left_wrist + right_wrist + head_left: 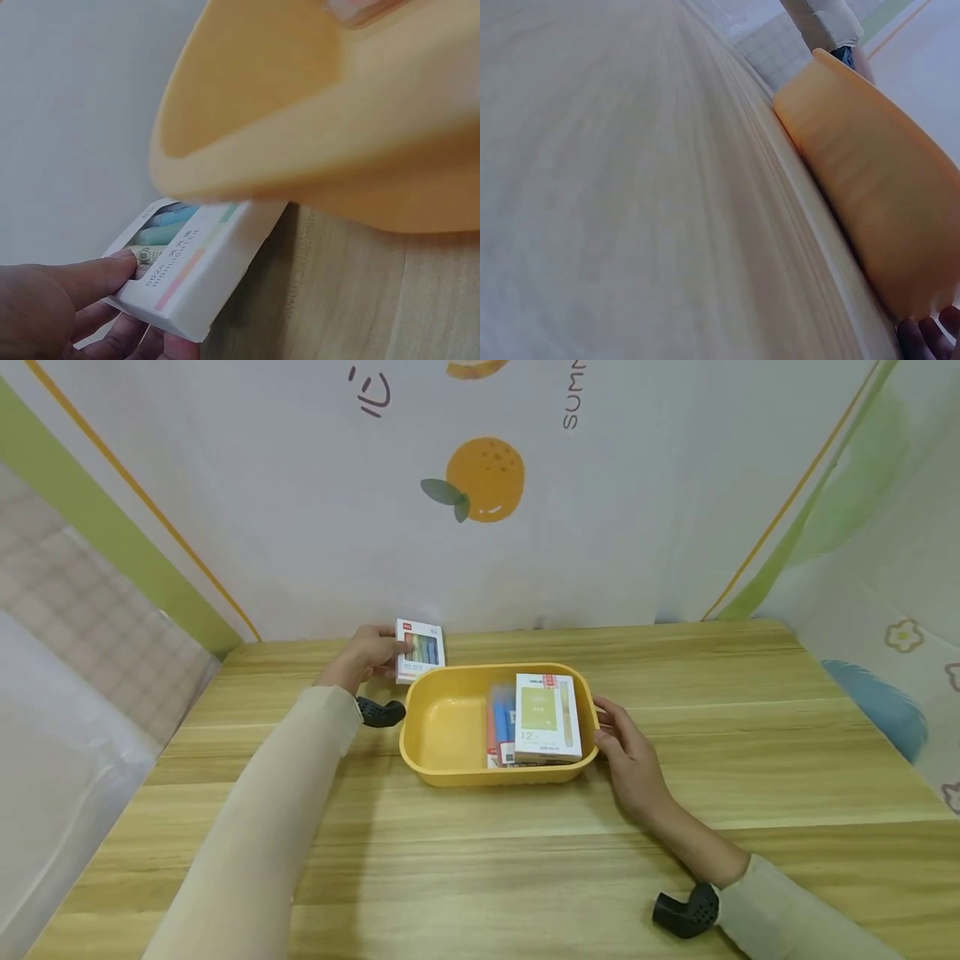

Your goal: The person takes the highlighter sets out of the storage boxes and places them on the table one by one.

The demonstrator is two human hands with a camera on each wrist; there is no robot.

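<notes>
At the back edge of the table, my left hand [375, 647] grips a white box of highlighters [420, 652], thumb on its window side and fingers beneath. Pastel pens [161, 225] show through the window in the left wrist view. Just in front stands a yellow plastic basket [442, 777], its rim overlapping the box's lower corner. My right hand [633, 768] rests against the basket's right end, with fingertips [922, 337] low on the outer wall. Inside lie a white box with a green panel [538, 710] and, partly hidden under it, a pack with red and blue parts [501, 727].
The wood-grain table [480, 868] extends around the basket. Behind it hangs a white cloth [300, 510] printed with oranges. Black wrist devices [686, 912] sit on both forearms. A blue patch [877, 706] shows past the table's right edge.
</notes>
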